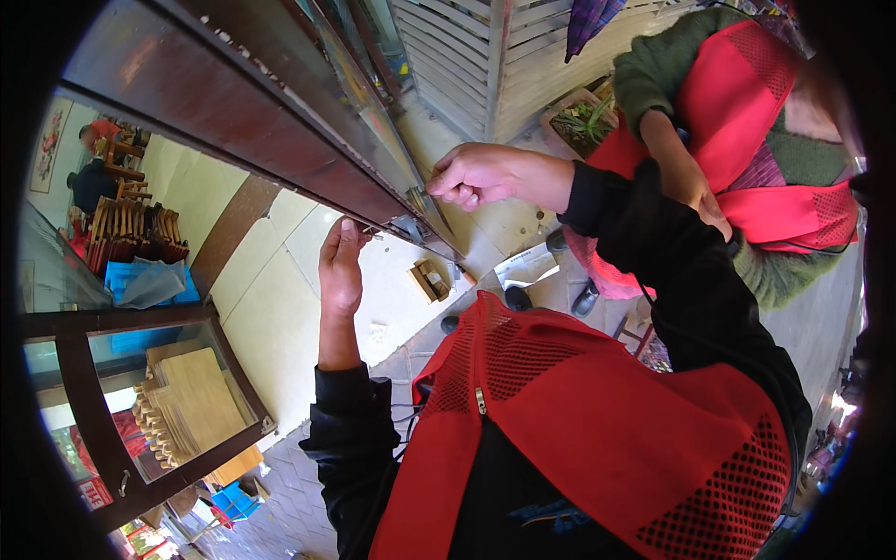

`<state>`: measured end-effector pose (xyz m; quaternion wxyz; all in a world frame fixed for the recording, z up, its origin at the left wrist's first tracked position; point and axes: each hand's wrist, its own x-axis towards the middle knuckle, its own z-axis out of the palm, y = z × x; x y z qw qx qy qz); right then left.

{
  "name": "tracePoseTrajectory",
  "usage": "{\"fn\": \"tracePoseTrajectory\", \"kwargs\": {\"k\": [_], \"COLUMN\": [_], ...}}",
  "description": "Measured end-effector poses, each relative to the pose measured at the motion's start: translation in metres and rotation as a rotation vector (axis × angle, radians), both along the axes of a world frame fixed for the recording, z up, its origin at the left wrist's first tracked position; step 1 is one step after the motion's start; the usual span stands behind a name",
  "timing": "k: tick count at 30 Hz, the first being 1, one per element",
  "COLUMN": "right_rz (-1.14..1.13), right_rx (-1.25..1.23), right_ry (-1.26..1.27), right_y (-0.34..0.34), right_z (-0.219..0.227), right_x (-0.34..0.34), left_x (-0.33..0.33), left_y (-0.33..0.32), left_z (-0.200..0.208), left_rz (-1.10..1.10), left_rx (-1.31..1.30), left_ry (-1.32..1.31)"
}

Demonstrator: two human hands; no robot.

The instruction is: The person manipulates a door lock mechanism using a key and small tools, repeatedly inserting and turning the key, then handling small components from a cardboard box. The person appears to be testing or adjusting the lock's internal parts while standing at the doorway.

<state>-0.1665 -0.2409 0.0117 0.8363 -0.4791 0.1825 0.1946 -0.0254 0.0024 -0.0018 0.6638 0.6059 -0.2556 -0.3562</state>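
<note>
At the dark wooden door frame point(280, 140), the left hand point(341, 266) lies half-open against its edge, while the right hand point(481, 175) pinches something too small to identify.

There is only one view, from a fisheye camera on the person's head. It looks steeply down, very near the red vest point(597, 420), with the door frame point(233, 103) close ahead.

floor point(280, 317): pale tiles | left: glass cabinet point(140, 411) | top: slatted shutters point(485, 56) | daylight
</note>
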Motion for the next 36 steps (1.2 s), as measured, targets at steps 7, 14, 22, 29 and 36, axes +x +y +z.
{"fn": "tracePoseTrajectory", "kwargs": {"k": [7,14,22,29,36], "right_rz": [-0.032,-0.029,-0.050,-0.100,-0.116], "right_rx": [-0.041,-0.025,-0.018,-0.049,-0.253], "right_ry": [0.023,0.068,0.079,0.086,-0.103], "right_y": [0.005,0.005,0.006,0.007,0.010], "right_z": [0.008,0.010,0.011,0.010,0.012], "right_x": [-0.003,-0.002,-0.004,-0.002,-0.007], "left_x": [0.000,0.000,0.001,0.001,-0.004], "left_y": [0.005,0.004,0.004,0.003,-0.001], "left_z": [-0.003,0.008,0.012,0.010,0.007], "left_rz": [-0.036,-0.082,-0.094,-0.077,-0.094], "left_rx": [0.128,0.078,0.090,0.144,0.071], "left_ry": [0.100,0.350,0.229,0.017,-0.132]}}
